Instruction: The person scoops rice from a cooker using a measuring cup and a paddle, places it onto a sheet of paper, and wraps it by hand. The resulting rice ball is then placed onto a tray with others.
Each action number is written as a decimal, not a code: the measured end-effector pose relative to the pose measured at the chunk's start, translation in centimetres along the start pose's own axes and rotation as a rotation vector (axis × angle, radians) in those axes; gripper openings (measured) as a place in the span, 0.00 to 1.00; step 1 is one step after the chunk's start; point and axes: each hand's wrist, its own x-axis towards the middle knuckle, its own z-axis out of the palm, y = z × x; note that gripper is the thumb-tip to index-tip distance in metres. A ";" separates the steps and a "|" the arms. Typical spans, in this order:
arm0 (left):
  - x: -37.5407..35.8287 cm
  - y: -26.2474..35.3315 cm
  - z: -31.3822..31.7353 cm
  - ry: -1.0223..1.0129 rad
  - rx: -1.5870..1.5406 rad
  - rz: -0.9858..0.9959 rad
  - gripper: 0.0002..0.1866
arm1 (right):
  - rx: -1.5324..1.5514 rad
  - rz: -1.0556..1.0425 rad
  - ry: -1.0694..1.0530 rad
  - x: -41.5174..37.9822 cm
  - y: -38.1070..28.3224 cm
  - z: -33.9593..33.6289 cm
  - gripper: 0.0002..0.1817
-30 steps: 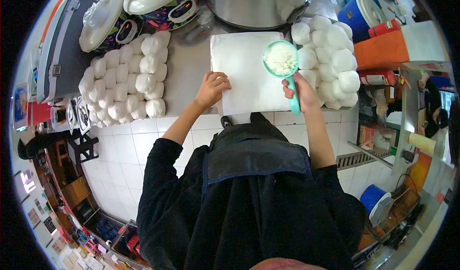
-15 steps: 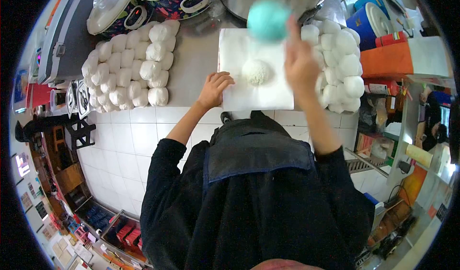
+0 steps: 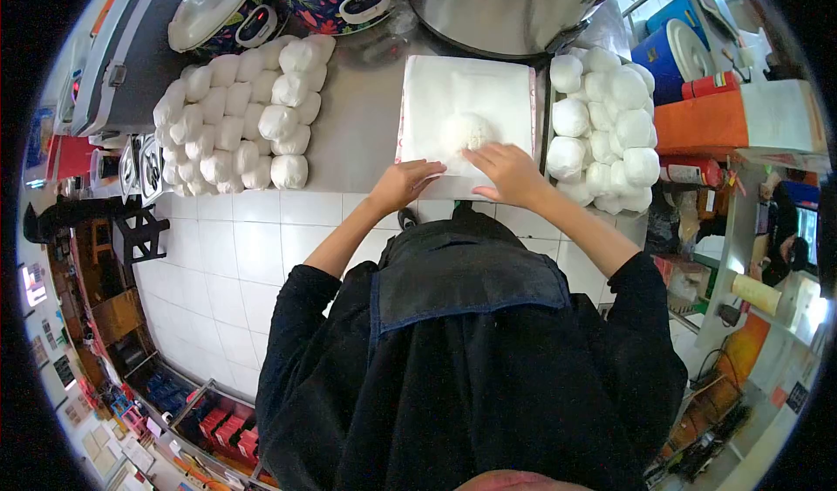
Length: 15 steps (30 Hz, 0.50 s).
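Observation:
A low white grainy mound, which looks like cooked rice (image 3: 473,127), sits on a white sheet (image 3: 436,98) on a stack with reddish edges. My left hand (image 3: 405,183) is closed at the sheet's near left edge, its fingers on the paper. From the right, my right hand (image 3: 513,173) reaches in with fingers stretched onto the near side of the mound and the thumb apart below them. Part of the sheet's near edge is hidden by the hands.
White round bundles are piled at the left (image 3: 227,116) and right (image 3: 606,125) of the metal counter (image 3: 357,133). Behind stand a large steel pot (image 3: 510,11) and patterned pots (image 3: 336,1) with white lids. A blue bucket (image 3: 658,55) is at far right.
The blurred teal round tool near my right hand is gone from view. My right hand has come down and left to the mound. My left hand has shifted slightly along the near edge.

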 end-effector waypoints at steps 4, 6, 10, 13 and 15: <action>-0.1 -1.3 -0.7 -0.170 -0.027 0.040 0.14 | -0.006 -0.103 0.069 -4.3 3.6 5.9 0.21; 0.0 -0.6 -1.4 -0.302 0.002 -0.039 0.16 | 0.126 0.070 -0.048 -4.3 3.5 5.3 0.18; -0.1 1.6 0.0 0.250 0.150 0.179 0.22 | 0.523 0.398 -0.219 -0.8 5.3 1.8 0.14; 0.0 3.6 2.6 -0.009 0.354 0.633 0.33 | 0.416 0.364 -0.399 2.4 8.6 0.4 0.13; 2.1 4.6 4.9 -0.107 0.528 0.612 0.34 | 0.429 0.364 -0.403 3.8 9.9 0.5 0.13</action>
